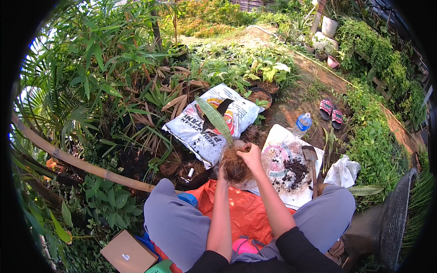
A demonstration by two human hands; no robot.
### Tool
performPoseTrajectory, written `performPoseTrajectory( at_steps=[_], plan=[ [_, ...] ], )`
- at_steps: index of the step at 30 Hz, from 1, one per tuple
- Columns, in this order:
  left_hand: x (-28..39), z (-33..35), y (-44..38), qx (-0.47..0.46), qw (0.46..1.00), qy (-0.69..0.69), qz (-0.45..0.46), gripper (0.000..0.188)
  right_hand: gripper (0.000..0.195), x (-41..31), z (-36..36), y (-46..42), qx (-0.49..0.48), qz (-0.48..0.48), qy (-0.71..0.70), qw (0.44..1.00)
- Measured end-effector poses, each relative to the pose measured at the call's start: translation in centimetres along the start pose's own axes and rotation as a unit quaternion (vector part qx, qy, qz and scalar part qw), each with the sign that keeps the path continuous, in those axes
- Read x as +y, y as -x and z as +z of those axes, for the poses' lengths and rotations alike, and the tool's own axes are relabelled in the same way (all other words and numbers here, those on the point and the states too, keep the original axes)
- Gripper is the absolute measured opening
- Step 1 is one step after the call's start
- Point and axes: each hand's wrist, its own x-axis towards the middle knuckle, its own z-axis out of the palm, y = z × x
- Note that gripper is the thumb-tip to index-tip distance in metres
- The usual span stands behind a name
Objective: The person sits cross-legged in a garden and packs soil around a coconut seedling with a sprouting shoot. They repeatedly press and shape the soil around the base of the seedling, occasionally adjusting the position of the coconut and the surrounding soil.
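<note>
A long mottled snake plant leaf (215, 119) leans up and left out of a ball of brown coconut fibre (235, 167) before me. My left hand (223, 174) cups the ball's left side, its fingers mostly hidden by the fibre. At the ball's upper right, my right hand (252, 157) pinches the fibre between thumb and fingers. Behind the leaf lies a printed white plastic sack (244, 107) with a torn opening and dark soil (224, 106) showing inside. Dark loose soil (296, 170) is scattered over a stained white sheet (276, 136) to the right.
A hand trowel (310, 156) rests on the sheet. Beyond it stand a water bottle (302, 124) and patterned slippers (326, 109). A crumpled plastic bag (342, 171) lies right. Orange tarp (239, 204) covers the ground between my legs. A bamboo pole (88, 167) and cardboard box (128, 252) are left.
</note>
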Motion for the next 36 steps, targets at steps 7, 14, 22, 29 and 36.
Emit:
performPoseTrajectory(
  at_steps=[7,14,22,29,36],
  plan=[
    [0.1,-2.7,-0.3,-0.021,0.998,0.014,0.048,0.042,0.027,-1.9,0.2,1.2,0.031,-0.038,0.039,0.998],
    [-0.4,1.5,0.1,0.002,0.997,-0.031,0.067,0.052,0.027,-1.8,-0.1,1.5,0.033,-0.06,0.092,0.993],
    [-1.6,-3.7,-4.3,-0.017,0.997,0.048,0.054,0.037,0.026,-0.4,0.6,0.5,-0.028,-0.018,0.001,0.999],
    [0.4,1.6,-0.7,0.031,0.999,-0.006,0.025,0.046,0.018,3.2,0.0,-1.9,-0.053,0.047,-0.125,0.99],
    [1.1,2.1,-0.2,0.034,0.998,-0.024,0.048,0.047,0.016,2.7,-0.6,-2.0,-0.074,0.049,-0.121,0.989]
  ],
)
